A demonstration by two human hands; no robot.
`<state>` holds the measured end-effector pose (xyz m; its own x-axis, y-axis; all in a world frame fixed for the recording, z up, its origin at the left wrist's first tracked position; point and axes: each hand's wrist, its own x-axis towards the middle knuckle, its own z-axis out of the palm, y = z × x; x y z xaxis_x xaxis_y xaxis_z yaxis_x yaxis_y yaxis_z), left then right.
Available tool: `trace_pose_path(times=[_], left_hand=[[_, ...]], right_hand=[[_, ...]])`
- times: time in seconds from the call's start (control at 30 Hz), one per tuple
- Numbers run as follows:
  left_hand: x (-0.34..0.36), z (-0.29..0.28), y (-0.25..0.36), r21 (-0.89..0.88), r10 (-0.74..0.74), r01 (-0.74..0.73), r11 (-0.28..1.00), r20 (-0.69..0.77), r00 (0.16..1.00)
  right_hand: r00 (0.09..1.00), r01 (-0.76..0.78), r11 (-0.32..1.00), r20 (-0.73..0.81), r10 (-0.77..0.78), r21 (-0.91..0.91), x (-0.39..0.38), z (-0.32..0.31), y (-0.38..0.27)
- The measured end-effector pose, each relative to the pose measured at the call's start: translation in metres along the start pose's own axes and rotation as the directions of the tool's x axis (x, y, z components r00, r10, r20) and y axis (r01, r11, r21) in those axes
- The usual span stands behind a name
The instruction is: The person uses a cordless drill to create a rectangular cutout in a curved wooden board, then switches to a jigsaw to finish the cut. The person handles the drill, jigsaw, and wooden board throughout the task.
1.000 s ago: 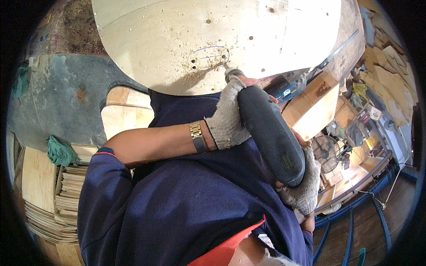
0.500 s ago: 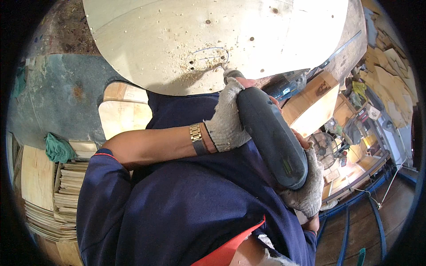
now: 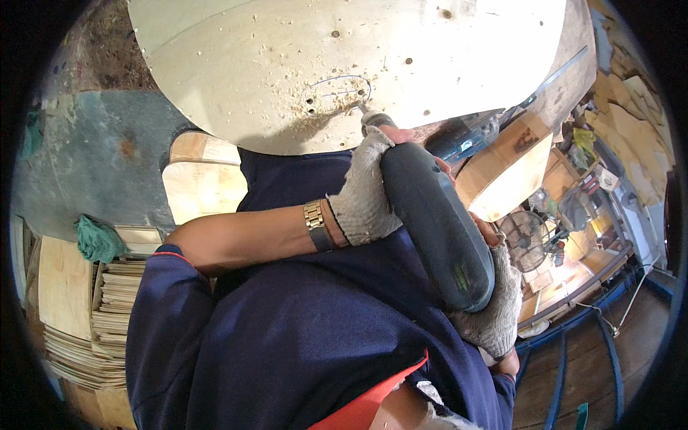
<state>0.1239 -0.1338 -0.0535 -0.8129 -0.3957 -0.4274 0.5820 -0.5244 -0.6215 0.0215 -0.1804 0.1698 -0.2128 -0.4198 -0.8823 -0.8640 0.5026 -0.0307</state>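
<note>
A dark grey power drill (image 3: 438, 228) lies slantwise in front of me, its chuck pointing up at a pale wooden board (image 3: 236, 64). The bit meets the board beside a pencilled loop, amid scattered shavings and several drilled holes. My left hand (image 3: 365, 193), in a knitted work glove with bare fingertips, is wrapped round the drill's front, just behind the chuck. At the drill's rear my gloved right hand (image 3: 494, 304) grips it from the right side; most of its fingers are hidden behind the tool's body.
Stacked thin wooden sheets (image 3: 118, 308) stand at left, with a green cloth (image 3: 99, 240) above them. Curved wooden panels (image 3: 201, 186) lie left of the board. A second power tool (image 3: 466, 136) rests right of the board. A fan (image 3: 523, 240) and cluttered shelf stand at right.
The drill and both hands hold nearly the same place, with the drill's rear end a touch lower. The surroundings shift slightly in the view.
</note>
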Motion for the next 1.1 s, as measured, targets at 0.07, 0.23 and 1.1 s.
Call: trace_pose_path(times=[0.07,0.23,1.1], left_hand=[[-0.001,0.001,0.0,-0.03,-0.005,0.005,1.0,-0.01,1.0],[-0.002,0.005,0.001,-0.035,-0.014,0.012,0.999,-0.051,0.999],[-0.003,-0.002,-0.001,0.04,0.012,-0.013,0.999,0.021,1.0]], right_hand=[[0.999,-0.039,0.999,-0.007,0.04,0.036,-0.001,0.003,0.0],[1.0,-0.025,0.995,-0.003,0.025,0.095,0.0,0.005,0.005],[0.999,-0.021,0.977,0.046,0.011,0.212,-0.001,0.005,0.01]])
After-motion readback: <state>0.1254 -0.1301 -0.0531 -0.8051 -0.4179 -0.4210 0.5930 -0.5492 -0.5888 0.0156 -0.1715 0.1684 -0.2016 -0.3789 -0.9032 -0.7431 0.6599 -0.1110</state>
